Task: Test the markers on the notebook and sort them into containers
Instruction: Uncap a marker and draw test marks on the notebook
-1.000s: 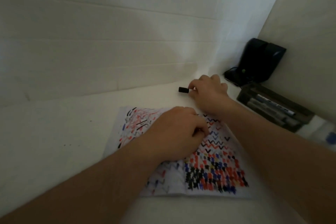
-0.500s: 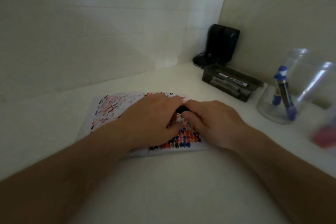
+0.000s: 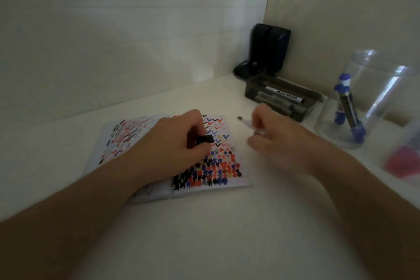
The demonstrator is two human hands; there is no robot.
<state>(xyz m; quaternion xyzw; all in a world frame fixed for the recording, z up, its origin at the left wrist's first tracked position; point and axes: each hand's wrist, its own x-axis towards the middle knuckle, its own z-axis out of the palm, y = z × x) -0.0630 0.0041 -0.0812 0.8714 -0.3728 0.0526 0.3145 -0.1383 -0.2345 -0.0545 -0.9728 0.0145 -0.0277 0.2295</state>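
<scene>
- currently mid-cycle: black cap (image 3: 204, 139) pinched in the left hand (image 3: 175, 143), which rests over the open notebook (image 3: 218, 166).
- uncapped marker (image 3: 248, 123) gripped in the right hand (image 3: 279, 141), tip pointing up-left, just beside the notebook's right edge and clear of the paper; blurred, so colour of the tip not certain, though dark.
- both hands closed on their items; neither spread wide.
- notebook pages densely filled with black, red and blue marks and zigzags: many tests apparently done already.
- sorted so far, as judged: two blue-capped markers (image 3: 347, 107) standing tilted in the clear cup (image 3: 363, 70) at right; a red blur (image 3: 402, 163) at the far right edge, possibly red markers in a second clear container, too blurred to confirm.
- dark tray (image 3: 306, 107) behind the right hand holding several markers, one black-and-white on top: probably the untested supply, or a black-marker bin; cannot tell which.
- remaining, as judged: test stroke with the held marker, recapping, placement in a container, then the tray markers if untested.
- black device (image 3: 270, 48) in the corner, unrelated.
</scene>
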